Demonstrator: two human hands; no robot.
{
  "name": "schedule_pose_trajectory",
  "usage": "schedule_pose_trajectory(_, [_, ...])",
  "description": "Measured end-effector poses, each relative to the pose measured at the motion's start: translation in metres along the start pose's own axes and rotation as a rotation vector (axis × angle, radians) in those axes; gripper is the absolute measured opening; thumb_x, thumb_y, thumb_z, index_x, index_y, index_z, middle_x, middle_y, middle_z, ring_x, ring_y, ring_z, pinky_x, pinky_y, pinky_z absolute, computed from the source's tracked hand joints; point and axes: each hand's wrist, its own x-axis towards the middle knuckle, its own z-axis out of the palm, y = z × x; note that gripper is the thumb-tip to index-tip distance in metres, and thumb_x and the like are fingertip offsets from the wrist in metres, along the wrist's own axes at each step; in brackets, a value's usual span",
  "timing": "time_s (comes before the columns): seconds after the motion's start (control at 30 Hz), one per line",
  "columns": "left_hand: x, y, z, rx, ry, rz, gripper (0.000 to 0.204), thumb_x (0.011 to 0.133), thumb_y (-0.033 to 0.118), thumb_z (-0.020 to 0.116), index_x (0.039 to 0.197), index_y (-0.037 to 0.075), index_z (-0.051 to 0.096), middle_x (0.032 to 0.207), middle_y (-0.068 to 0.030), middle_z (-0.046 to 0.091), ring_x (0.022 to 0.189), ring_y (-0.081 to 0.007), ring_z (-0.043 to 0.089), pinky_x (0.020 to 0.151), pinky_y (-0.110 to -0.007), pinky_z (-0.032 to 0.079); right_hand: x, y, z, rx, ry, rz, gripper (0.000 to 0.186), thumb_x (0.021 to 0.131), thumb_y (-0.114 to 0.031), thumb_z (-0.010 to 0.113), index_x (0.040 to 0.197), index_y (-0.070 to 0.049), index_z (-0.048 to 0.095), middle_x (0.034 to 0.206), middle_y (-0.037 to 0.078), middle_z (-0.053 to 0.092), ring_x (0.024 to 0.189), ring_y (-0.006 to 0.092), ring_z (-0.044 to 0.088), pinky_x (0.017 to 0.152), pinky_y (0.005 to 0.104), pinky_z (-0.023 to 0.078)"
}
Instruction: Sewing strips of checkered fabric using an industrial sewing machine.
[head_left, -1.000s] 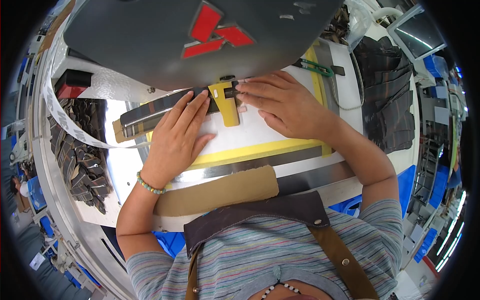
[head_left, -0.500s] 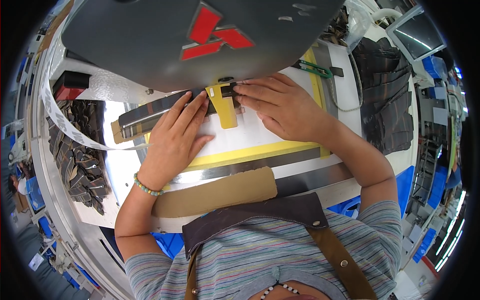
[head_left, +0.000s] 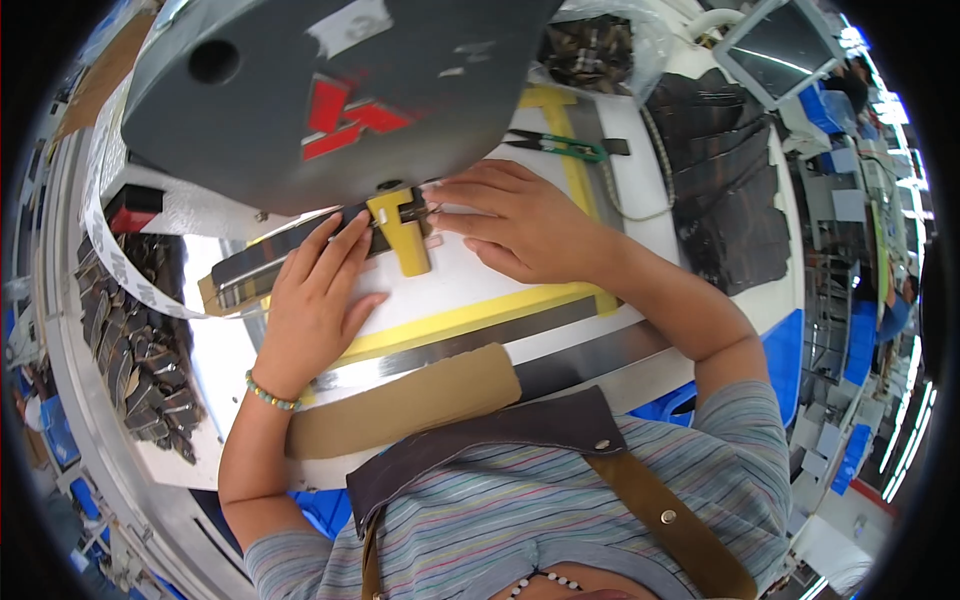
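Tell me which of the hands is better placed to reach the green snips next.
Probably the right hand: it lies nearer the green snips, while the left hand rests on the dark strip, beyond the yellow guide.

Red emblem on grey machine head; grey lettering on white tape.

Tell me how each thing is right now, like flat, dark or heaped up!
Plaid strip: flat, partly covered
Left hand: fingers spread on the strip, thumb apart
Right hand: fingers reaching left, thumb apart
Yellow guide: set between the hands
Green thread snips: lying down; blades unclear
Brown strip: flat
Screen: dark, streaked with glare
Right-side plaid pieces: stacked, overlapping
Left-side plaid pieces: heaped
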Motion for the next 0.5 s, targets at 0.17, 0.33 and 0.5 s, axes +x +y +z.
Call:
schedule_pose_trajectory(0.17, [-0.001,0.001,0.000,-0.001,0.003,-0.001,0.071,0.087,0.027,0.084,0.146,-0.004,0.061,0.161,-0.0137,0.057,0.147,-0.0386,0.053,0.118,-0.050,0.046,0.010,0.034,-0.084,-0.112,0.430,0.214,0.038,0.094,-0.011,0.077,0.132,-0.009,0.075,0.133,0.011,0.073,0.121,0.0361,0.068,0.106,0.0464,0.055])
schedule_pose_trajectory(0.33, [-0.008,0.000,-0.003,-0.011,0.010,-0.003,0.070,0.089,0.028,0.083,0.148,-0.004,0.061,0.161,-0.0130,0.056,0.147,-0.0380,0.052,0.119,-0.050,0.044,0.027,0.048,-0.139,-0.477,0.233,0.422,0.029,0.103,-0.017,0.072,0.130,-0.009,0.078,0.126,0.012,0.077,0.112,0.0329,0.074,0.095,0.0398,0.059])
schedule_pose_trajectory(0.5, [-0.002,-0.001,0.002,-0.008,0.021,0.013,0.070,0.090,0.028,0.082,0.150,-0.002,0.060,0.162,-0.0123,0.056,0.147,-0.0376,0.051,0.118,-0.050,0.044,0.023,0.114,-0.078,-0.551,0.170,0.505,0.024,0.101,-0.023,0.072,0.119,-0.009,0.079,0.115,0.012,0.078,0.106,0.0386,0.073,0.090,0.0480,0.059])
